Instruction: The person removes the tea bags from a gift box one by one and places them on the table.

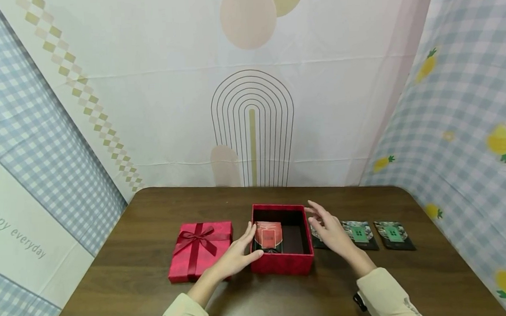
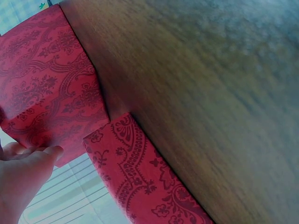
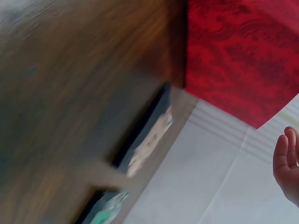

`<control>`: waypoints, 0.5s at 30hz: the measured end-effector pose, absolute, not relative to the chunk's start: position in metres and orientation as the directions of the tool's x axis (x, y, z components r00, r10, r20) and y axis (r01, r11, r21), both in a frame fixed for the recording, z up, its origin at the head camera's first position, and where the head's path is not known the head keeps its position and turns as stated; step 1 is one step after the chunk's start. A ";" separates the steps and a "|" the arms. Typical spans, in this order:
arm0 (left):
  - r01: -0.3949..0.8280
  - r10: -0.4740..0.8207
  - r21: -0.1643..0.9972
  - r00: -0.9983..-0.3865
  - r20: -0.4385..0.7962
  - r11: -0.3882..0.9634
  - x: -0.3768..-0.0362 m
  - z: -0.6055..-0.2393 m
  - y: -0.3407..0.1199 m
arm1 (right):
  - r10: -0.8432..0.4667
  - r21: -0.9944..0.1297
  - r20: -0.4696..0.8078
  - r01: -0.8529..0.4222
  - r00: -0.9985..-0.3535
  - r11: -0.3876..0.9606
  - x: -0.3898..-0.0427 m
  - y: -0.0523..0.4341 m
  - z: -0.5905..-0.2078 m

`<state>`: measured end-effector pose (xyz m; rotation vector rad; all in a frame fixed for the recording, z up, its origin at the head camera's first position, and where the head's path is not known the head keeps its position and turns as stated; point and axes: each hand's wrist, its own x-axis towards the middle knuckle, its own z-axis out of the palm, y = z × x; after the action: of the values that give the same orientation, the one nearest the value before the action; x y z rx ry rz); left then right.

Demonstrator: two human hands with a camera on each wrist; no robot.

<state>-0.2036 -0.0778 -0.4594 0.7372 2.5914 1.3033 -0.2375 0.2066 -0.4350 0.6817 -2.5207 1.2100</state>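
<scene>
A red patterned gift box [image 1: 281, 265] stands uncovered on the table, with a red-and-black sachet [image 1: 268, 236] in its left part. My left hand [image 1: 235, 258] rests against the box's left side, its thumb by the front rim; the left wrist view has the thumb [image 2: 44, 156] along the box's edge. Beside the right rim is my right hand [image 1: 331, 231], fingers loosely extended and holding nothing. In the right wrist view that hand [image 3: 288, 163] appears apart from the red box wall [image 3: 243, 60]. Left of the box lies its lid [image 1: 213, 263] with a dark red bow.
Two green-and-black sachets lie to the right, one nearer [image 1: 359, 234] and one farther out [image 1: 394, 234]. Another sachet [image 1: 317, 237] sits closest to the box, partly hidden by my right hand. The brown wooden table [image 1: 126, 272] meets a printed curtain at its back edge.
</scene>
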 end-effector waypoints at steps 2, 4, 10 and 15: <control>0.359 0.491 0.788 -0.867 0.083 0.500 -0.203 -0.460 -0.078 | -0.306 -0.662 0.436 -0.532 -0.846 0.527 -0.237 0.201 -0.433; 0.357 0.493 0.791 -0.866 0.082 0.497 -0.203 -0.461 -0.077 | -0.309 -0.667 0.443 -0.540 -0.841 0.514 -0.236 0.196 -0.431; 0.356 0.494 0.793 -0.866 0.080 0.495 -0.203 -0.460 -0.078 | -0.306 -0.697 0.431 -0.528 -0.849 0.485 -0.233 0.185 -0.423; 0.359 0.492 0.793 -0.866 0.087 0.493 -0.203 -0.460 -0.078 | -0.318 -0.716 0.442 -0.543 -0.839 0.439 -0.236 0.173 -0.421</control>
<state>-0.2032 -0.0784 -0.4596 0.7417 2.5810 1.3160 -0.2364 0.1727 -0.4206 0.7493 -2.4510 1.3529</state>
